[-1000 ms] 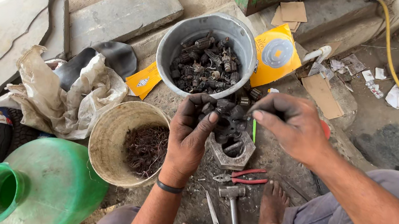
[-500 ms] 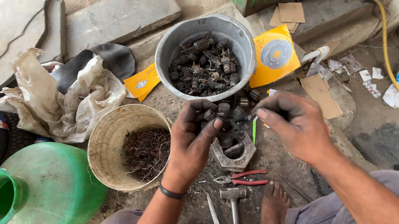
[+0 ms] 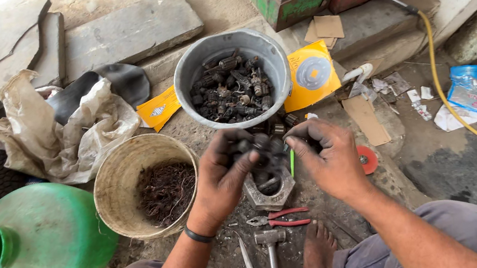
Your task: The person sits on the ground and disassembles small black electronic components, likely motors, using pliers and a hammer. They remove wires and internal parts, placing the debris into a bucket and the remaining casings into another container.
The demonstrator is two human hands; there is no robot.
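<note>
Both hands work over a large grey hexagonal nut (image 3: 270,192) that lies on the dirty ground, and everything else sits around it. The left hand (image 3: 222,177) hovers just above the nut's left side, fingers curled and closed on a small dark greasy metal part (image 3: 245,146) pinched at the fingertips. The right hand (image 3: 329,158) is just right of the nut, fingers bent inward on a similar dark piece, though whether it grips firmly cannot be told from here. Between the hands, directly above the nut, is a small heap of blackened parts (image 3: 269,148). Beyond the nut stands a grey metal bucket (image 3: 192,75) filled with more of the same oily parts. To the nut's left is a tan round tub (image 3: 113,190) holding rusty wire scraps, and further left a green plastic jug (image 3: 47,244). Just below the nut lie red-handled pliers (image 3: 279,217) and a hammer (image 3: 269,240). A small red disc (image 3: 368,159) rests to the nut's right, near the right wrist.
</note>
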